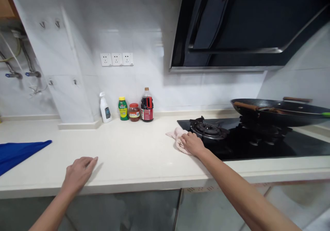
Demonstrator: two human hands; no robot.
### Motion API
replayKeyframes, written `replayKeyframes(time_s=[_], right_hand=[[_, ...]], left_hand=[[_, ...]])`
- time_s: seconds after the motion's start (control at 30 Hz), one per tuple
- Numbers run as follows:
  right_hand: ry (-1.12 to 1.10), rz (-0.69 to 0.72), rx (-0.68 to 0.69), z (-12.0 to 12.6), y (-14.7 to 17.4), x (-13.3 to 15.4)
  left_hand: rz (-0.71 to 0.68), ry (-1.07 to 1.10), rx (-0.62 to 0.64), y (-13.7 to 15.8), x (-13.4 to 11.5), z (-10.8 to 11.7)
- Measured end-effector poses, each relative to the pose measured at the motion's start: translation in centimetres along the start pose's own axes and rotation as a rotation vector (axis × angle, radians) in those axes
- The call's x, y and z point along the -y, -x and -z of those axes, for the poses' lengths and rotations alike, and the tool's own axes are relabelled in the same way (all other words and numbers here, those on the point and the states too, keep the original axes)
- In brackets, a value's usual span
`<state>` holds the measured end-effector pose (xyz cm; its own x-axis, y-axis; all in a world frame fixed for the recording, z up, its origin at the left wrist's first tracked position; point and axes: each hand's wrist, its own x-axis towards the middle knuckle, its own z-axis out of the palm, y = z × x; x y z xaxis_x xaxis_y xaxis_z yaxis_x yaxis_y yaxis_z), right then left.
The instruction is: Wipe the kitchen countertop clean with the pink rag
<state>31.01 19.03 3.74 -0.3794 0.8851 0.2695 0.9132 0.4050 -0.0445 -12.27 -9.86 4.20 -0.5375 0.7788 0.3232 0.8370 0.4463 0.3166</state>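
Observation:
My right hand (193,142) presses a pale pink cloth (179,137) down at the left edge of the black gas stove (232,148). Part of the cloth lies on the white countertop (139,152), bunched under my fingers. Just left of the cloth the counter surface is bare. My left hand (79,171) is over the front of the counter, its fingers loosely curled together and nothing visible in them. The left stove burner (210,129) is close behind my right hand.
Along the wall stand a white spray bottle (105,109), a green-and-yellow bottle (123,109), a red-lidded jar (134,113) and a dark sauce bottle (147,107). A wok (304,116) sits on the right burner beneath the range hood (232,25). A blue cloth (18,152) lies far left.

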Motion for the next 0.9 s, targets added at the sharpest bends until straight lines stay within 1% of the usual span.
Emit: replayKeyframes(time_s=[0.13, 0.27, 0.33, 0.43, 0.5, 0.6, 0.67, 0.7, 0.73, 0.77, 0.83, 0.9], right_hand=[[-0.038, 0.072, 0.002, 0.8, 5.7, -1.6], [-0.175, 0.149, -0.065, 1.3, 11.4, -3.1], [-0.256, 0.137, -0.103, 1.5, 13.6, -3.8], [-0.385, 0.058, -0.154, 2.2, 15.7, -5.8], [-0.455, -0.018, -0.189, 2.9, 16.1, -8.4], [-0.476, -0.146, -0.301, 3.6, 15.0, -14.1], [-0.394, -0.211, -0.366, 3.5, 13.4, -18.0], [-0.327, -0.255, -0.358, 3.2, 12.6, -19.6], [-0.25, -0.309, -0.317, 2.8, 11.7, -20.9], [-0.173, -0.371, -0.252, 2.4, 10.9, -21.7], [-0.037, -0.471, -0.118, 1.7, 9.5, -21.9], [0.044, -0.473, -0.058, 1.2, 8.6, -20.7]], left_hand=[[-0.003, -0.009, 0.021, -0.2, 0.4, -0.1], [-0.011, -0.02, 0.017, -0.5, 0.8, -0.5], [-0.007, -0.034, 0.024, -0.6, 1.0, -0.7], [-0.011, -0.041, 0.023, -0.9, 1.5, -1.2], [-0.025, -0.041, 0.015, -1.0, 1.7, -1.5], [-0.029, -0.044, -0.001, -1.0, 1.9, -1.7], [-0.02, -0.048, -0.006, -1.0, 1.9, -1.7], [-0.015, -0.05, -0.008, -1.0, 1.9, -1.7], [-0.01, -0.053, -0.009, -1.0, 1.8, -1.7], [-0.007, -0.056, -0.006, -1.0, 1.8, -1.7], [-0.001, -0.063, 0.005, -1.1, 1.7, -1.7], [0.01, -0.073, 0.024, -1.2, 1.5, -1.5]])
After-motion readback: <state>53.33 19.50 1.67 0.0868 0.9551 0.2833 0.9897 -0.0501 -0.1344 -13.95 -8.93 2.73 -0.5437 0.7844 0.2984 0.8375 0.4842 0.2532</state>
